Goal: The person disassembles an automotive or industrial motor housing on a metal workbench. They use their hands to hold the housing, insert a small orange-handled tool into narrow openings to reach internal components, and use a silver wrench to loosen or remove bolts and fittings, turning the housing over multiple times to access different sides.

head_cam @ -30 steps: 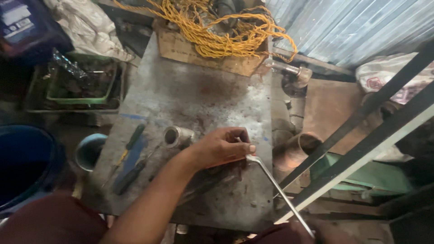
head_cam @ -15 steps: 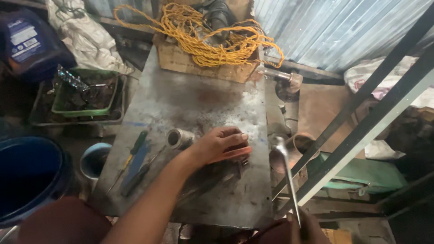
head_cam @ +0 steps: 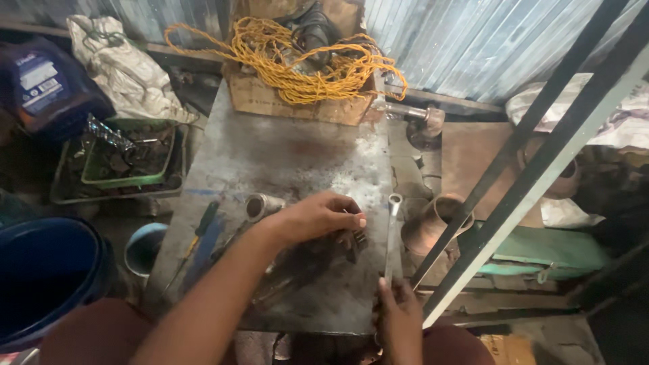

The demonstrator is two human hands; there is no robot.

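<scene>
The steel worktable (head_cam: 291, 162) filled the middle of my view, a cardboard box (head_cam: 297, 101) of tangled yellow rope (head_cam: 297, 61) sitting at its twelve o'clock edge. At nine o'clock stood a blue barrel (head_cam: 47, 270). My left hand (head_cam: 314, 217) lay curled over a dark metal part (head_cam: 351, 243) at the table's centre, fingers closed on it. My right hand (head_cam: 399, 318), at five o'clock, gripped the long wrench (head_cam: 392, 236), its ring end pointing to twelve. A short pipe piece (head_cam: 262, 205) lay just beside my left wrist.

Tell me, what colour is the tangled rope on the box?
The rope is yellow-orange, seen in the head view.
</scene>
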